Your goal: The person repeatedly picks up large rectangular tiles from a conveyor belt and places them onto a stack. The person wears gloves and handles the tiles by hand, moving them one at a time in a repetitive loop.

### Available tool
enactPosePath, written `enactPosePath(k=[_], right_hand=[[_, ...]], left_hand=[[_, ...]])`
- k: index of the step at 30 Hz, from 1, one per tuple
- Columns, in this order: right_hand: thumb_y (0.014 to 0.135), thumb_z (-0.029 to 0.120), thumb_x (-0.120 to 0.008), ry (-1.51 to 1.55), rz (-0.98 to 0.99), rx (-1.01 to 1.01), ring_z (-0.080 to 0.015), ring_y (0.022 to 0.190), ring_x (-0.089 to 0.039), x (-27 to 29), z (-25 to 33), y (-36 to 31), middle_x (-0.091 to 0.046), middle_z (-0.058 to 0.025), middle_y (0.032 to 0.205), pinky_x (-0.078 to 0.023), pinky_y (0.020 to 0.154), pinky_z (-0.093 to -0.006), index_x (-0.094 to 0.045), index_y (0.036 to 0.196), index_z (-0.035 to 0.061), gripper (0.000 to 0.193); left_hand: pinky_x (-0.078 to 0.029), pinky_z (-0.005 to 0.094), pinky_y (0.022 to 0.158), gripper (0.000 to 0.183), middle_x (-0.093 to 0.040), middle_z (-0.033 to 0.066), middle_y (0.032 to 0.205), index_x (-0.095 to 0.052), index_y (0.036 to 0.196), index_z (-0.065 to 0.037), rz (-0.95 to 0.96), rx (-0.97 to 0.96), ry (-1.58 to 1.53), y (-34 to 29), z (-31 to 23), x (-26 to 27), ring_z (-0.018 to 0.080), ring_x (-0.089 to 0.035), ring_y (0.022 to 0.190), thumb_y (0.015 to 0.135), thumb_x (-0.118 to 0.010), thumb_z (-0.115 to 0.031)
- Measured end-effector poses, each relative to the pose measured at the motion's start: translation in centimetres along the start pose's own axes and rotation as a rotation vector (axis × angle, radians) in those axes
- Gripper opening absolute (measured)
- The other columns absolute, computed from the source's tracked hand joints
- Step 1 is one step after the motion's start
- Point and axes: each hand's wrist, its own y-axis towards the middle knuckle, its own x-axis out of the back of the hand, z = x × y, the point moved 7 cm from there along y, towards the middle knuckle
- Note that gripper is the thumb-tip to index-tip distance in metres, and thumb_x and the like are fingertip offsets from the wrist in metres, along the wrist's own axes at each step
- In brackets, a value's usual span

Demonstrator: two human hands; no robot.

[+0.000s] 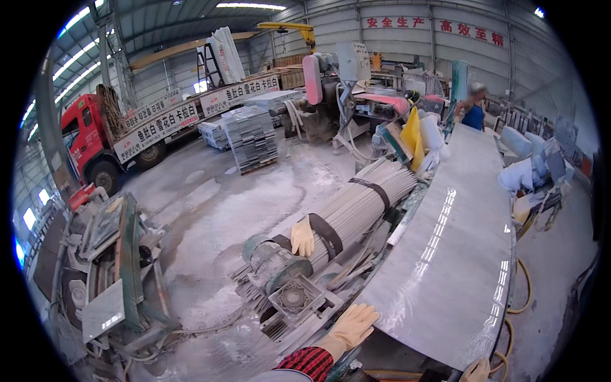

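Head view: from where I stand, the person's left hand, in a cream rubber glove, lies flat with fingers extended, gripping nothing, at the near-left corner of a long grey-white polished stone slab. Right hand, similarly gloved, sits at the slab's near-right corner, cut by the lower edge; grip cannot be told. Left of slab: grey-green cylindrical motor, strapped bundle of pale slender strips, loose cream glove upon it.
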Motion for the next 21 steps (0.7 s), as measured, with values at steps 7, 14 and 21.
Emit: enactPosePath(k=[7,14,21], right_hand=[[0.109,0.030,-0.053,0.105,-0.044,0.136,-0.0455,0.138,-0.053,-1.1,-0.3,-0.3,-0.061,-0.0288,0.144,-0.039,0.120,-0.0516,-0.063,0.142,-0.0002,0.045],[0.109,0.029,-0.052,0.129,-0.049,0.168,-0.0465,0.143,-0.048,-1.9,-1.3,-0.9,-0.057,-0.0302,0.149,-0.035,0.123,-0.0509,-0.058,0.148,0.0010,0.049],[0.109,0.026,-0.053,0.217,-0.046,0.168,-0.0471,0.140,-0.049,-0.8,-0.6,-0.7,-0.056,-0.0303,0.148,-0.035,0.122,-0.0506,-0.057,0.148,0.0000,0.047]], left_hand=[[-0.034,0.0521,0.119,0.049,-0.052,0.0163,0.147,-0.054,0.141,-0.010,0.135,0.035,0.001,0.6,-0.7,0.8,0.0377,-0.046,0.138,0.097,-0.067,-0.026],[-0.035,0.0504,0.118,0.049,-0.053,0.0157,0.146,-0.054,0.140,-0.010,0.073,0.009,0.014,0.6,-0.7,0.7,0.0373,-0.047,0.135,0.095,-0.068,-0.024],[-0.036,0.0490,0.114,0.046,-0.054,0.0128,0.141,-0.054,0.136,-0.010,0.012,-0.008,0.005,0.5,-1.2,1.5,0.0347,-0.047,0.133,0.094,-0.067,-0.023]])
